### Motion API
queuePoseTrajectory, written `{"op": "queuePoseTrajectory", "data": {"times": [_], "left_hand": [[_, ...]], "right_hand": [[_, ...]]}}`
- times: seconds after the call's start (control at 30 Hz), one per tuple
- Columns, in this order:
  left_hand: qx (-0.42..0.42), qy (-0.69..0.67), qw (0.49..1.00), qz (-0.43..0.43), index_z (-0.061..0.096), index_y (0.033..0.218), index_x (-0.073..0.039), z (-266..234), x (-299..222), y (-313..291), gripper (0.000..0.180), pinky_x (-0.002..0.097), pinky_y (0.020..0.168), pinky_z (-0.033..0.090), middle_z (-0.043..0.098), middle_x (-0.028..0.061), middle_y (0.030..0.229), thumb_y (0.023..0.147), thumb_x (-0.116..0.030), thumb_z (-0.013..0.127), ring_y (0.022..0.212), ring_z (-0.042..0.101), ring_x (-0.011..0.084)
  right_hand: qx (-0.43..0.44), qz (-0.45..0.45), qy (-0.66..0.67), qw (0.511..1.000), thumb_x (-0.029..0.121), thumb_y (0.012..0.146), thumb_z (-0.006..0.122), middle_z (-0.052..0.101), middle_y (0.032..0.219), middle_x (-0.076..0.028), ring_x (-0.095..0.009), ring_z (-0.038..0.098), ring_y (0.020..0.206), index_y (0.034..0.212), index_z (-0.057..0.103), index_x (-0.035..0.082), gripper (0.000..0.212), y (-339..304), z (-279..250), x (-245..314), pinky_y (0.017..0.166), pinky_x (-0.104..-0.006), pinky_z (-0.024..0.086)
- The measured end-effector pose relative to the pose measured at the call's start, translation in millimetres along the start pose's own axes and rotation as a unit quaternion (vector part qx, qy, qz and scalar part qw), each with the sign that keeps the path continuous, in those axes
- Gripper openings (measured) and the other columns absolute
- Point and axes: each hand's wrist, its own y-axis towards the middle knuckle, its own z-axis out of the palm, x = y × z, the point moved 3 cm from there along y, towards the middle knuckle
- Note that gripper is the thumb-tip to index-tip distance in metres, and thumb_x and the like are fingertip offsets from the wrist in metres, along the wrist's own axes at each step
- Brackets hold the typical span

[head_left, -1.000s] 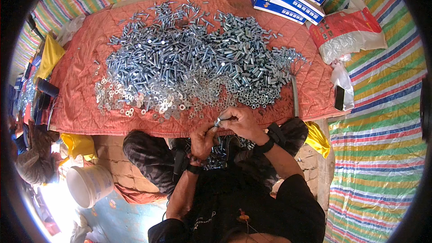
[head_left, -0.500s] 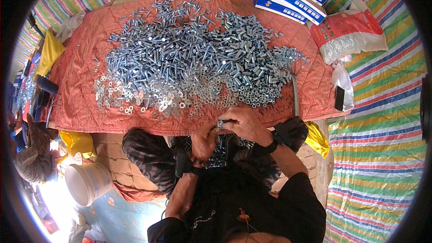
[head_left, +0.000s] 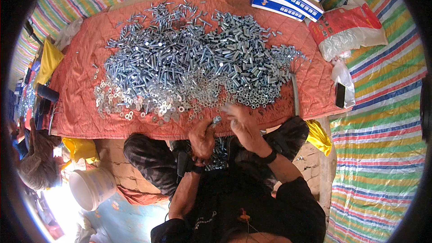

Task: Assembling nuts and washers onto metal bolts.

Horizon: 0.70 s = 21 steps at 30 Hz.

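Observation:
My left hand (head_left: pixel 202 138) is closed near the front edge of the cloth. A short silver bolt (head_left: pixel 217 119) sticks up between its thumb and forefinger. My right hand (head_left: pixel 245 129) is just to the right, apart from the bolt, with fingers stretched toward the small parts; their tips are smeared by motion. Flat washers (head_left: pixel 166 108) and small rings and nuts (head_left: pixel 258 101) lie along the near side of a large heap. Behind them are many loose bolts (head_left: pixel 153 58) and metal sleeves (head_left: pixel 245 36). More metal parts (head_left: pixel 220 153) show between my legs, partly hidden by my hands.
An orange quilted cloth (head_left: pixel 74 103) covers the work surface. Blue and white boxes (head_left: pixel 288 0) are stacked at the back right, beside a red and clear bag (head_left: pixel 348 31). A metal bar (head_left: pixel 295 94) and a dark phone-like object (head_left: pixel 340 96) lie right. A white bucket (head_left: pixel 92 189) stands lower left.
My hands have come apart. My right hand has let go of the bolt and opened toward the pile, while my left still grips it. The whole view has shifted slightly.

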Motion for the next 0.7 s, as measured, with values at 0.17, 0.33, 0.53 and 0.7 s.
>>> {"op": "queuePoseTrajectory", "data": {"times": [0.17, 0.33, 0.53, 0.7], "left_hand": [[-0.002, -0.016, 0.999, -0.042, 0.069, 0.102, 0.002, 0, 2, 0, 0.014, 0.0343, 0.054, 0.048, 0.064, 0.0109, 0.069, 0.089, -0.001, 0.065, 0.059, 0.061, 0.0165], [0.040, 0.007, 0.997, -0.064, 0.070, 0.105, 0.002, -4, 5, 3, 0.016, 0.0328, 0.057, 0.049, 0.064, 0.0107, 0.071, 0.090, -0.004, 0.066, 0.063, 0.063, 0.0148], [0.143, 0.030, 0.989, 0.025, 0.071, 0.105, 0.001, -2, 22, -10, 0.018, 0.0378, 0.064, 0.054, 0.070, 0.0181, 0.080, 0.088, -0.005, 0.069, 0.070, 0.069, 0.0291], [0.090, 0.097, 0.989, 0.057, 0.071, 0.102, 0.000, -15, 42, 31, 0.016, 0.0414, 0.066, 0.055, 0.071, 0.0207, 0.087, 0.087, -0.004, 0.069, 0.080, 0.071, 0.0376]], "right_hand": [[0.067, 0.006, 0.018, 0.998, 0.044, 0.106, 0.043, 0.063, 0.126, -0.021, -0.028, 0.061, 0.117, 0.144, 0.043, -0.004, 0.062, -17, 7, 7, 0.102, -0.0411, 0.045], [0.002, 0.071, 0.079, 0.994, 0.035, 0.107, 0.047, 0.070, 0.095, -0.013, -0.022, 0.068, 0.092, 0.135, 0.051, -0.006, 0.050, -14, -9, -2, 0.085, -0.0340, 0.051], [-0.060, 0.021, -0.226, 0.972, 0.013, 0.095, 0.065, 0.069, 0.088, -0.013, -0.019, 0.068, 0.084, 0.110, 0.067, -0.002, 0.021, 45, -36, -84, 0.073, -0.0318, 0.053], [-0.149, -0.036, -0.354, 0.923, 0.017, 0.088, 0.071, 0.063, 0.083, -0.015, -0.036, 0.063, 0.077, 0.094, 0.070, 0.004, 0.014, 75, -52, -113, 0.065, -0.0472, 0.050]]}}
